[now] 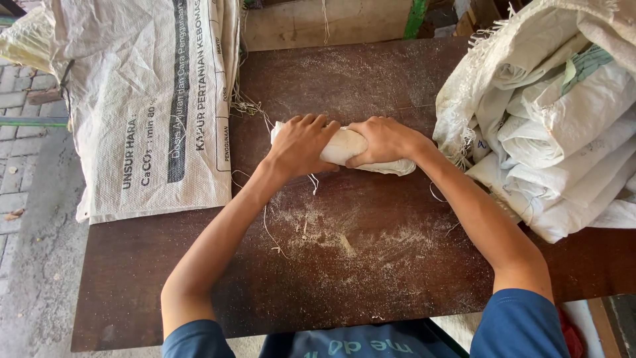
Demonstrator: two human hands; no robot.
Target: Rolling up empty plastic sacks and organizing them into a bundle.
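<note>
Both hands are on a rolled white woven sack (344, 147), centre of frame, lying crosswise on the dark brown table (371, 278). Left hand (301, 144) is clamped over the roll's left end, fingers curled across the top. Right hand (384, 140) grips the right half the same way, thumb tucked under; a loose flap sticks out past it to the right.

My read on doing it well: keep both palms pressing down evenly so the roll stays tight, keep the ends square, and tuck that right flap in before it unwinds. Stray threads hang off the roll, so watch for snagging.

Surface: worn board, dusted with pale powder and bits of fibre at lower centre.

Room: a flat printed sack (146, 106) is draped over the table edge at upper left. A heap of folded white sacks (556, 126) sits at upper right, just beside the right forearm. Paved ground at far left; green post (416, 16) at top.
</note>
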